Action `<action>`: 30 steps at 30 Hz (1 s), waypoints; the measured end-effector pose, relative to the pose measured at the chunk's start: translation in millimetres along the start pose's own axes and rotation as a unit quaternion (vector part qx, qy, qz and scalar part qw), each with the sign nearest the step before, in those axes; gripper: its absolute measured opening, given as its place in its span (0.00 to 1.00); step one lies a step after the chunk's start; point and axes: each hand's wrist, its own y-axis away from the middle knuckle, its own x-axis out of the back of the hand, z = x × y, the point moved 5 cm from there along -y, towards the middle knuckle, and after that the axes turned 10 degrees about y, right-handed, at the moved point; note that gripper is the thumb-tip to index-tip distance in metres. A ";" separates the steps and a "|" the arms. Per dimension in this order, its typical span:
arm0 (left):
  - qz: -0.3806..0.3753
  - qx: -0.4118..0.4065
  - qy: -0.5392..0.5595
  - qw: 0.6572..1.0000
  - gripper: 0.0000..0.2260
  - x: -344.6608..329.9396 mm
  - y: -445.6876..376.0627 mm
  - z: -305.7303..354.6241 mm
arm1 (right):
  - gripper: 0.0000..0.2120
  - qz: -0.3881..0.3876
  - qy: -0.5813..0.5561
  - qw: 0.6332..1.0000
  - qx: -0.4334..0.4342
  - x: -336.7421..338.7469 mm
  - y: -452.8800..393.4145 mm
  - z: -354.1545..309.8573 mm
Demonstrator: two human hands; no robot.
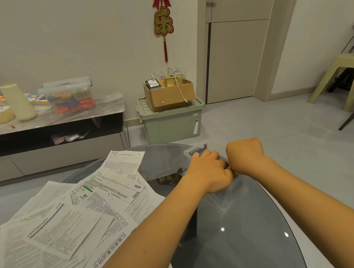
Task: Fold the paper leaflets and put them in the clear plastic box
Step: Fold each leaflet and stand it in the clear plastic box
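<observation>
A small clear plastic box (pixel 196 149) with a lid stands on the round dark glass table (pixel 252 233), toward its far side. Both my hands are on top of it, side by side and touching. My left hand (pixel 209 169) has its fingers curled over the box's lid. My right hand (pixel 245 156) is curled like a fist against the box's right side; its fingertips are hidden. Most of the box is covered by my hands. Several unfolded printed paper leaflets (pixel 73 220) lie in an overlapping pile on the table's left half.
Past the table, a green storage bin (pixel 171 123) with a cardboard box (pixel 169 92) on it stands on the floor by the wall. A low cabinet (pixel 52 130) with containers is at the left. A plastic stool (pixel 339 76) stands far right.
</observation>
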 end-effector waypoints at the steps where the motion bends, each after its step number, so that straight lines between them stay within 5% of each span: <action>1: -0.004 -0.001 -0.003 1.000 0.32 -0.5 0.3 0.2 | 0.09 0.001 -0.015 1.000 0.000 0.5 1.2 2.1; 3: 0.001 -0.006 0.004 1.000 0.31 0.9 1.9 -0.2 | 0.02 0.007 -0.047 0.999 -0.001 1.8 2.7 7.2; 14: 0.104 0.025 0.019 0.994 0.21 61.3 88.7 -1.1 | 0.14 0.138 -0.294 0.943 0.076 38.5 69.4 -1.3; 23: 0.071 0.125 0.028 0.989 0.17 60.8 209.0 -12.2 | 0.12 0.132 -0.328 0.909 0.219 57.2 143.5 -69.7; 30: -0.027 0.165 0.102 0.981 0.17 11.1 273.2 -25.7 | 0.12 0.058 -0.316 0.890 0.324 38.1 190.2 -117.7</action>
